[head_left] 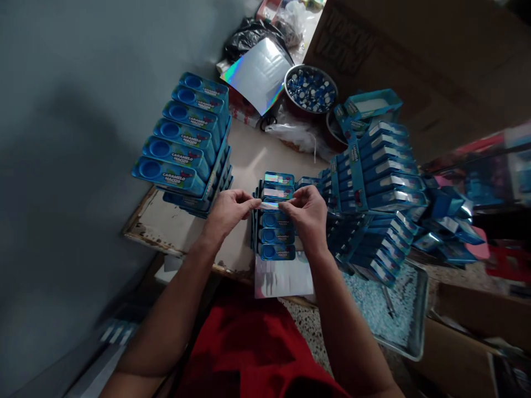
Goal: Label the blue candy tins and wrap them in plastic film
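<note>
A thin shiny holographic strip [269, 205] is stretched level between my two hands, over a row of small blue candy boxes [277, 236] printed "Caramelo Macizo". At its left end, my left hand [231, 211] pinches the strip between thumb and finger. The other end is pinched by my right hand [307, 213]. The two boxes just beyond the hands carry shiny strips on top; those nearer me show a bare round blue recess. Under the near end of the row lies a silvery sheet [284, 278], partly cut into strips.
A tall stack of blue boxes [178, 138] stands at the left, another stack [373, 171] at the right. Behind are a reflective sheet [259, 74] and a bowl [287, 91] of blue and silver pieces. A metal tray [422, 315] sits lower right.
</note>
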Demonstrator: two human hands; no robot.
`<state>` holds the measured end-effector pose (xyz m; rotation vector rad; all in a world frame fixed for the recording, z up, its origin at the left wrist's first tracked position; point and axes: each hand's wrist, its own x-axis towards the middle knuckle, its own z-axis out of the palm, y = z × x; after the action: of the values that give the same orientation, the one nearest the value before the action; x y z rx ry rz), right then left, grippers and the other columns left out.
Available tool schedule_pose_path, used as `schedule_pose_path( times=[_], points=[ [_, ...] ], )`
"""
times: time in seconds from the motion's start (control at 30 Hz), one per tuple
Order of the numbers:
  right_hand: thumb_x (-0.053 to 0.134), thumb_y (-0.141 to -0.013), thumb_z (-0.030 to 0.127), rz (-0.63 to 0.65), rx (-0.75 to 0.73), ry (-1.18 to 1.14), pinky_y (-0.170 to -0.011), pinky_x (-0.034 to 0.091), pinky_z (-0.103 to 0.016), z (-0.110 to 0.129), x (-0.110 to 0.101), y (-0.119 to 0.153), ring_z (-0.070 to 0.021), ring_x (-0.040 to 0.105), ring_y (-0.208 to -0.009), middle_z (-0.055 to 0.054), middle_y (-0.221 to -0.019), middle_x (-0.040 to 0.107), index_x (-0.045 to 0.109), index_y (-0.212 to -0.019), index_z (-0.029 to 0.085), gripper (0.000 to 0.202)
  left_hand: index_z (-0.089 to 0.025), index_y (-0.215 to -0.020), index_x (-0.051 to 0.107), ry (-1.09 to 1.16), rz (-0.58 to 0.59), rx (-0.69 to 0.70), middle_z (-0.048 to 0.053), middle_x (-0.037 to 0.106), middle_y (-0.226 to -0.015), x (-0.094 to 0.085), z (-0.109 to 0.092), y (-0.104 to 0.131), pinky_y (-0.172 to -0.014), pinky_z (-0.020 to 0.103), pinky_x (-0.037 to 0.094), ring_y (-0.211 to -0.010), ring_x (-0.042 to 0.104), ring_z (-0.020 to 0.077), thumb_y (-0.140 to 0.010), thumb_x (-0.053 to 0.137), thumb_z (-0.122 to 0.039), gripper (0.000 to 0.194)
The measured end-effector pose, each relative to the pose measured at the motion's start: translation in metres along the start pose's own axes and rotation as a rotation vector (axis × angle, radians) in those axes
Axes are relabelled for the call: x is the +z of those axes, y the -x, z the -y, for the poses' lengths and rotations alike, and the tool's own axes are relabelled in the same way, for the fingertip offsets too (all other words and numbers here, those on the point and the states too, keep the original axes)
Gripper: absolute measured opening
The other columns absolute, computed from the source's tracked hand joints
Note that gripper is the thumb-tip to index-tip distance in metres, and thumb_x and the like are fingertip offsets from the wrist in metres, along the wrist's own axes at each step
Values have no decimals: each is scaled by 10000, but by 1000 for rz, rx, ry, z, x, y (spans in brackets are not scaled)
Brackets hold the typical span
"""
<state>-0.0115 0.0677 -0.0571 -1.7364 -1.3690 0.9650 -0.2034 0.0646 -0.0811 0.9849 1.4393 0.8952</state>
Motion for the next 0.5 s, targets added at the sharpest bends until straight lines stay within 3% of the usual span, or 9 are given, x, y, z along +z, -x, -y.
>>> schedule_pose_path(
  times=[0.1,0.23,0.37,0.5],
  points=[
    [755,-700,292,-49,-33,126,-682,437,-302,0,0,1,-171,611,-686,35,-741,655,528,-901,250,306,-164,-709,706,71,38,-28,6,605,-598,3,13,-4,-516,251,375,-521,499,117,-685,845,-501,365],
    [864,-608,432,-109,-17,203,-688,408,-296,-14,-3,-5,-172,529,-744,28,-792,571,486,-823,247,473,-154,-777,689,271,61,-52,15,631,-712,19,38,-4,-615,242,451,-639,557,121,-666,858,-582,473],
    [824,-649,511,80,99,-69,-653,403,-272,-34,-2,-11,-147,489,-712,53,-769,501,475,-880,243,497,-191,-942,593,471,-108,-104,14,656,-888,46,59,-5,-705,239,497,-776,620,134,-584,908,-605,632],
    [766,-708,430,130,78,-101,-670,430,-265,-34,-1,-15,-145,521,-742,48,-791,532,462,-904,250,404,-230,-951,498,530,-259,-123,-36,587,-824,62,76,-8,-628,218,457,-686,579,110,-649,853,-604,598]
  ],
)
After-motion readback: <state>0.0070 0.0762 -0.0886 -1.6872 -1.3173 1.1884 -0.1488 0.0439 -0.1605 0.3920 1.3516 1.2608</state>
